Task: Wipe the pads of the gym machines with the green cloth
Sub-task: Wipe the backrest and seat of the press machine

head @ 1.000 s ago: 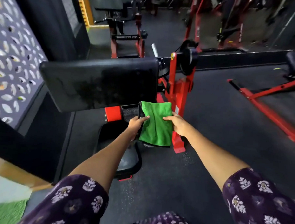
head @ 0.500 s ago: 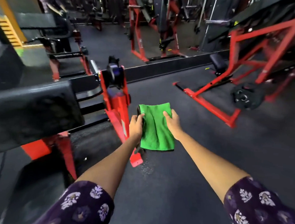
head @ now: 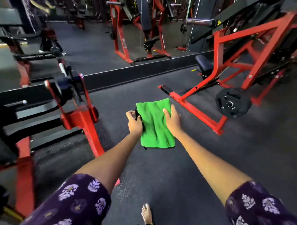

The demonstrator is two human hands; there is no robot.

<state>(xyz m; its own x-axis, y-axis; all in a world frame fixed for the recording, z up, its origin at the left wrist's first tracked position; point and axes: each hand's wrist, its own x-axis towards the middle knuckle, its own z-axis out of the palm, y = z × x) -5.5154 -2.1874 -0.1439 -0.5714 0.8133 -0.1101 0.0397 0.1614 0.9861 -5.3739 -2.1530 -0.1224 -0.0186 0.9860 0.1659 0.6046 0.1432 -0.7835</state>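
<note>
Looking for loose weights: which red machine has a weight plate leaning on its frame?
The machine on the right: a black plate leans against its floor rail. The left machine and the far one show none.

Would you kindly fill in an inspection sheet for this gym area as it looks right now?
Surface: dark rubber floor, speckled, bare underfoot.
Job's things: green cloth held up between both hands, hanging flat; black seat pad on the red machine ahead to the right.
Clutter: black weight plate standing at that machine's red frame.
Grippers: left hand grips the cloth's left edge with a small dark item; right hand grips its right edge.
Cables: nothing seen.
Surroundings: blurred red machine at left; more red machines behind.
</note>
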